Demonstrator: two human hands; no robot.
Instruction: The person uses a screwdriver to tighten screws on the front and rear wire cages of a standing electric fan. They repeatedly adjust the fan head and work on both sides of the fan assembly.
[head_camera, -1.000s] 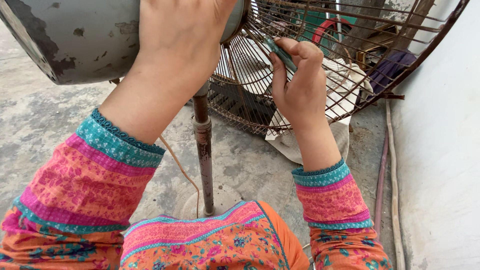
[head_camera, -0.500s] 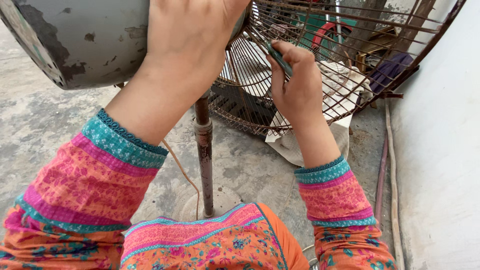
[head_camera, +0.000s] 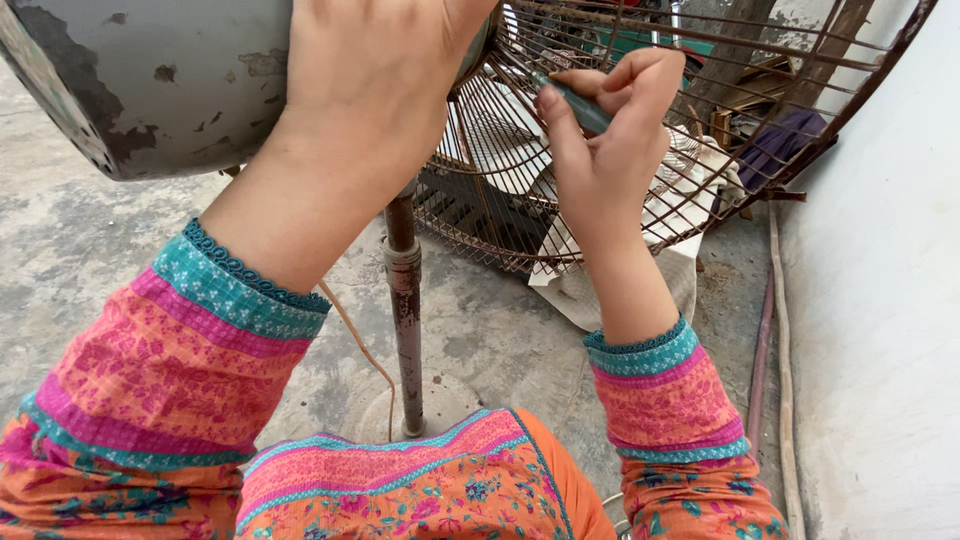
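My left hand (head_camera: 380, 70) lies flat against the grey motor housing (head_camera: 170, 80) of the old fan, fingers spread over it rather than clenched. My right hand (head_camera: 605, 150) has its fingers closed around a green-handled tool (head_camera: 583, 108), held against the rusty wire guard (head_camera: 700, 120) above the stand pole (head_camera: 405, 310).

Single head-worn view, close, steeply down over fan stand (head_camera: 405, 300).
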